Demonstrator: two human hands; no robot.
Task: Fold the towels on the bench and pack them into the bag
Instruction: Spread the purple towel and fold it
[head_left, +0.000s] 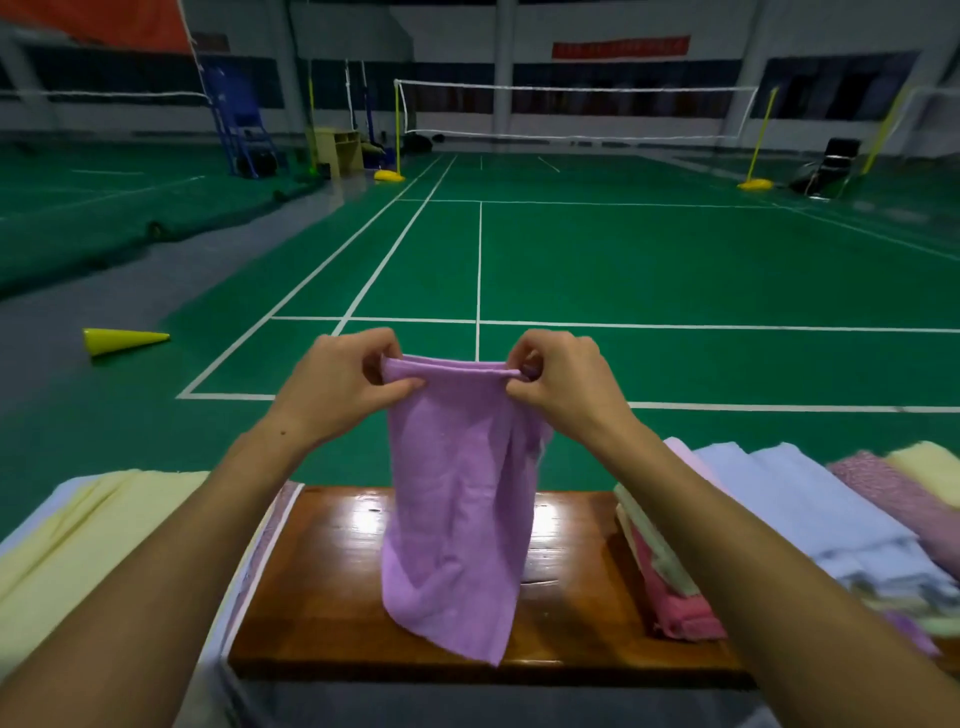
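A purple towel (457, 509) hangs doubled over in the air above the glossy wooden bench (322, 587). My left hand (337, 384) pinches its top left corner and my right hand (561, 379) pinches its top right corner. The towel's lower end drapes onto the bench top near the front edge. A pile of towels (810, 519) in white, pink, yellow and purple lies on the bench to the right, partly hidden by my right forearm. A pale yellow towel (78, 535) lies spread at the left. I see no bag.
A green badminton court stretches beyond the bench, with a net (571, 111) on yellow posts. A yellow cone (122, 340) lies on its side on the grey floor at the left. A black chair (831, 166) stands far right.
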